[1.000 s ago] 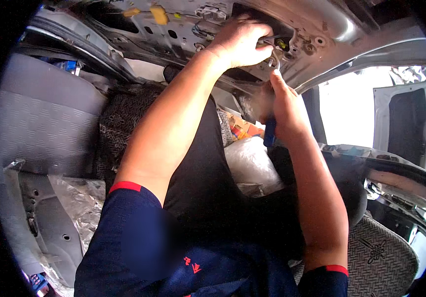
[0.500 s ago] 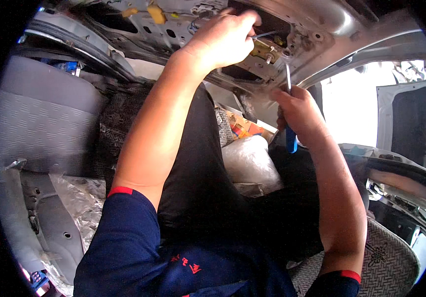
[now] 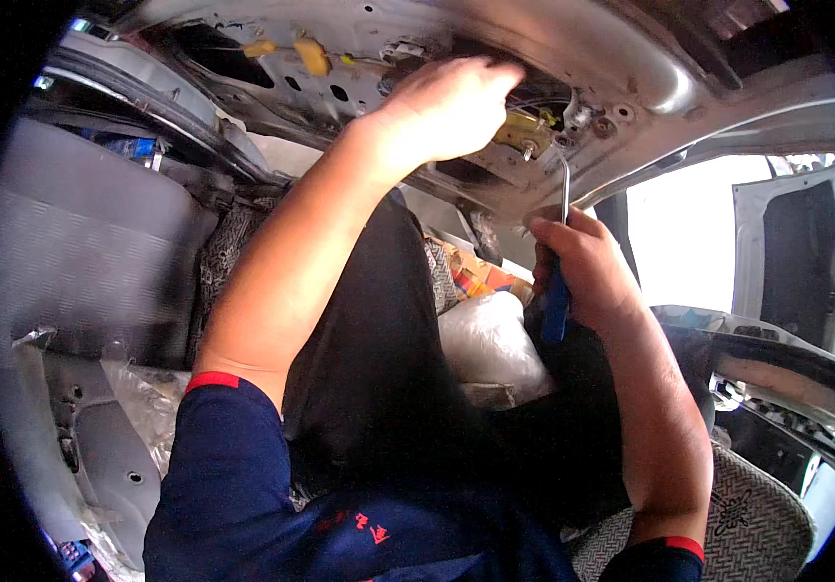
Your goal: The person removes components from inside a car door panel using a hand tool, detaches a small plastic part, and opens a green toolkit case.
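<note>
Fingers curled, my left hand (image 3: 446,112) reaches up to a dark opening in a bare metal car panel (image 3: 650,73); the fingertips are partly hidden, so what they hold is unclear. Just below that opening is a yellowish metal mechanism (image 3: 524,134) with small bolts and thin rods. Lower and to the right, my right hand (image 3: 587,267) grips a tool (image 3: 556,306) with a blue handle. Its long metal shaft points upward, just below and right of the mechanism, with a bend at the top.
A grey padded panel (image 3: 97,252) is at the left, patterned upholstery (image 3: 757,495) at the lower right. Below the panel, a white plastic bag (image 3: 490,344) lies beside coloured cardboard (image 3: 471,272). An open grey door (image 3: 796,242) stands in the bright background at right.
My left hand has shifted left along the opening from where it pinched near the rods. My right hand and tool have moved down, away from the mechanism. The view has also shifted slightly.
</note>
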A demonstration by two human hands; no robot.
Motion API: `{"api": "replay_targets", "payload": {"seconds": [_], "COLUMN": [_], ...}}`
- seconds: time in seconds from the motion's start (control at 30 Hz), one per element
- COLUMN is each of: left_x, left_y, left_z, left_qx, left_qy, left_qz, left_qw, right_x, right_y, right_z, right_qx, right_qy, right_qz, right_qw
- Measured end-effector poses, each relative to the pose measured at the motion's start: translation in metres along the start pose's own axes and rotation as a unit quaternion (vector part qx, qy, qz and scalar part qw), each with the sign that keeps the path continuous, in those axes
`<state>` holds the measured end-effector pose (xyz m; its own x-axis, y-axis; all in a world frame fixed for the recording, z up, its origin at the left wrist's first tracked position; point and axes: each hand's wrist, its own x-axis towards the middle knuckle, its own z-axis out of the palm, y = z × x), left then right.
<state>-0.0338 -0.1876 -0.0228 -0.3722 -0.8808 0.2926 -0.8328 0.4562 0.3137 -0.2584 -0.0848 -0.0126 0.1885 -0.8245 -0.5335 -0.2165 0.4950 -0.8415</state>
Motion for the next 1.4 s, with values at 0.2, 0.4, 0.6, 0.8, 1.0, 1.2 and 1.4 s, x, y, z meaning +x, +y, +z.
{"api": "replay_targets", "payload": {"seconds": [0.2,0.4,0.6,0.8,1.0,1.2,1.4], "left_x": [-0.002,-0.068,-0.086,-0.021,0.027,0.042,0.039], "left_y": [-0.033,-0.022,-0.041,0.004,0.03,0.027,0.013], "left_z": [0.009,-0.03,0.003,0.005,0.006,0.003,-0.001], "left_qx": [0.024,-0.127,-0.216,-0.096,-0.081,-0.108,-0.11], "left_qy": [0.095,0.137,0.065,0.183,-0.116,-0.19,-0.206], "left_qz": [0.16,-0.059,-0.134,0.097,-0.078,-0.082,-0.004], "left_qw": [0.982,0.981,0.965,0.974,0.987,0.972,0.972], "right_x": [-0.008,-0.019,-0.038,-0.072,-0.09,-0.084,-0.079], "right_y": [0.003,-0.006,-0.012,-0.026,-0.027,-0.012,-0.011], "right_z": [0.006,0.007,0.021,0.015,-0.005,-0.009,-0.009], "right_qx": [0.052,0.058,0.192,0.229,0.158,0.138,0.142], "right_qy": [-0.029,-0.102,-0.135,-0.169,-0.153,-0.102,-0.143], "right_qz": [0.017,0.021,0.067,0.041,0.032,0.014,0.052], "right_qw": [0.998,0.993,0.97,0.958,0.975,0.985,0.978]}}
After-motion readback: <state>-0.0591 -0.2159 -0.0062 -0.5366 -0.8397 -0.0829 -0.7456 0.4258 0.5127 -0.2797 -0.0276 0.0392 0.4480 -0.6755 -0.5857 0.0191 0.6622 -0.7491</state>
